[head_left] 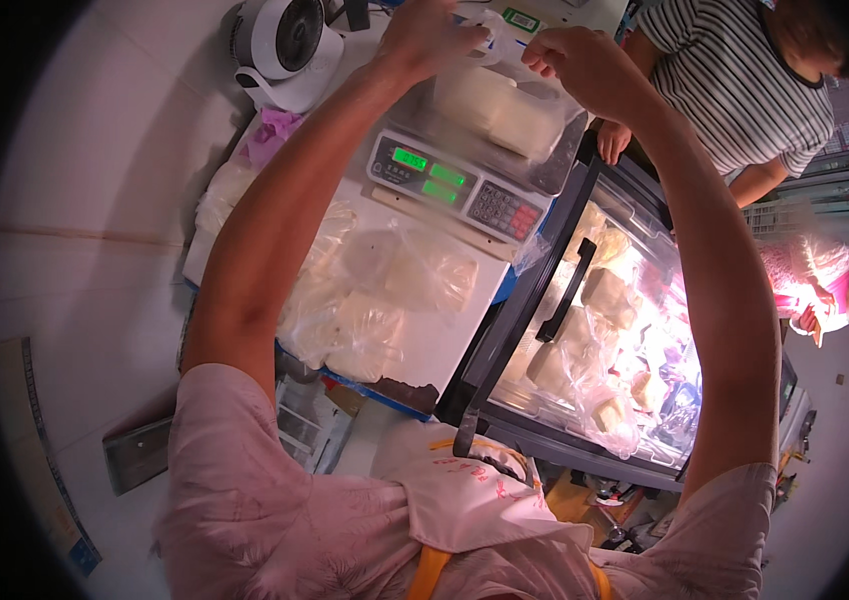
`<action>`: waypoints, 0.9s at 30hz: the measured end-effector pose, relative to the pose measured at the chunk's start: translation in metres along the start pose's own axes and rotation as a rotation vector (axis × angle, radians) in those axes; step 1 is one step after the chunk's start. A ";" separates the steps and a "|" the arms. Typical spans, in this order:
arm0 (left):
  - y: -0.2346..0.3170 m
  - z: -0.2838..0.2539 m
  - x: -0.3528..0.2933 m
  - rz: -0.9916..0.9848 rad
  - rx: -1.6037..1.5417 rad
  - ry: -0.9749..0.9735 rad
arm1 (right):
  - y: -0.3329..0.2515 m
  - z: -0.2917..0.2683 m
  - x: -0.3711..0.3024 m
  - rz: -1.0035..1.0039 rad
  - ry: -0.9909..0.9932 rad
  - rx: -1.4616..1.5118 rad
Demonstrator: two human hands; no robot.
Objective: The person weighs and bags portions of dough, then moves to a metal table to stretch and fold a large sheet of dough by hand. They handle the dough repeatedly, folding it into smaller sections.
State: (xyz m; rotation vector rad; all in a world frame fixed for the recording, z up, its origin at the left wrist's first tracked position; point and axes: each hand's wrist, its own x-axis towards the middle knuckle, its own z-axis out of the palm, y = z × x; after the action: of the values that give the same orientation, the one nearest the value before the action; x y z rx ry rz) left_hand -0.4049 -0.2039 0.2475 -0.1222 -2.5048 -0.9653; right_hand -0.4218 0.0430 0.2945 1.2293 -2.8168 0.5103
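While near the scale, left hand at edge of clear plastic, right hand across an open gap, grips unclear

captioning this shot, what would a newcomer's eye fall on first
Likely the brightly lit display case right of centre, holding bagged pale blocks. Then the scale above centre, its displays glowing green. The left hand and right hand reach forward near the top edge.
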 end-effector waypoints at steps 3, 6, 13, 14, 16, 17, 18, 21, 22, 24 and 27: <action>-0.010 -0.005 -0.003 -0.013 -0.135 -0.007 | 0.005 0.018 0.031 -0.023 -0.224 -0.130; -0.009 -0.002 -0.003 -0.064 -0.189 0.027 | 0.026 0.035 0.039 -0.070 -0.306 -0.230; 0.008 -0.005 0.005 -0.023 -0.336 -0.078 | 0.084 0.070 0.055 -0.081 -0.612 -0.448; 0.007 -0.002 0.006 -0.083 -0.305 -0.108 | 0.082 0.073 0.060 0.030 -0.651 -0.424; 0.013 -0.009 0.000 -0.145 -0.377 -0.103 | 0.070 0.075 0.063 0.113 -0.675 -0.402; 0.015 -0.012 0.001 -0.172 -0.413 -0.103 | 0.064 0.074 0.064 0.157 -0.682 -0.390; 0.007 -0.011 0.002 -0.132 -0.454 -0.134 | 0.054 0.074 0.066 0.204 -0.658 -0.386; -0.005 -0.004 0.008 -0.048 -0.501 -0.201 | 0.052 0.075 0.062 0.167 -0.632 -0.411; -0.005 -0.002 0.007 -0.051 -0.466 -0.197 | 0.054 0.074 0.065 0.181 -0.715 -0.441; -0.001 0.001 0.004 -0.044 -0.444 -0.185 | 0.070 0.079 0.058 0.197 -0.683 -0.409; -0.008 0.005 -0.001 -0.024 -0.431 -0.140 | 0.075 0.086 0.053 0.176 -0.618 -0.382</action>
State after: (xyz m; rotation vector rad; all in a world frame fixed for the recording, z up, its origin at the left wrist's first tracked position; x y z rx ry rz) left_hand -0.4083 -0.2060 0.2391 -0.3027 -2.3833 -1.5427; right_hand -0.5031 0.0263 0.1995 1.2183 -3.2953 -0.4851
